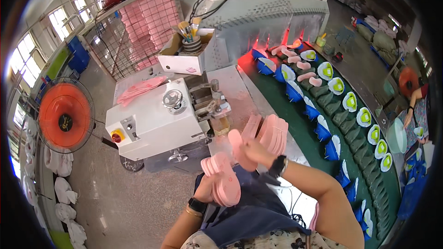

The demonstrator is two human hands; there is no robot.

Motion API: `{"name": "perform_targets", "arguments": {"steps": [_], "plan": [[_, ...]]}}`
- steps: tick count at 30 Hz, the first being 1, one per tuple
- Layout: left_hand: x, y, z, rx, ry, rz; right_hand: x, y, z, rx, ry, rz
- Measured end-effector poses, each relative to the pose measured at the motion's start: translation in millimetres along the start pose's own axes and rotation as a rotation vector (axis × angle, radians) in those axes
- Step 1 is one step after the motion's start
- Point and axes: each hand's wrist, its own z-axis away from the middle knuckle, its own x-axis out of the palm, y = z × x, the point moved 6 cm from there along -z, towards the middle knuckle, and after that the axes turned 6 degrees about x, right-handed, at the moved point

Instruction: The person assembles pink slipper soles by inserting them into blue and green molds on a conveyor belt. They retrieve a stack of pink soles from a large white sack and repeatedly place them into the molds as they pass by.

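My left hand [208,188] is closed around a stack of pink insoles [226,182], held over my lap with their flat faces up. Just to the right, my right hand [259,153] grips a single pink insole [236,144], tilted near the stack; its fingers are partly hidden. Behind that hand, more pink insoles [275,133] lie fanned out at the table's near edge. Beyond my hands, to the left, a white machine [150,117] has a round dial and metal rollers at its right end.
A green conveyor [295,129] at right carries blue and white shoe uppers [332,147] and dark shoe lasts. More pink pieces [140,88] lie behind the machine, near a white box [182,63] with brushes. An orange fan [65,115] stands left. Another person [417,110] is at far right.
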Motion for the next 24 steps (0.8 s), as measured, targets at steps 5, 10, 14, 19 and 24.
{"name": "perform_targets", "arguments": {"steps": [5,10,14,19,24], "plan": [[-18,1,29,-0.103,0.082,0.191,-32,-29,-102,-0.104,0.289,0.169],[-37,-16,34,-0.128,0.07,0.258,-30,-49,-138,0.052,0.287,0.029],[-32,-23,31,-0.129,0.032,0.224,-64,-69,-99,-0.26,0.462,0.419],[-36,-23,28,-0.201,0.084,0.173,-73,-47,-133,-0.298,0.495,0.748],[-66,-14,44,-0.081,0.266,0.084,-8,-82,-185,-0.563,0.27,0.979]]}}
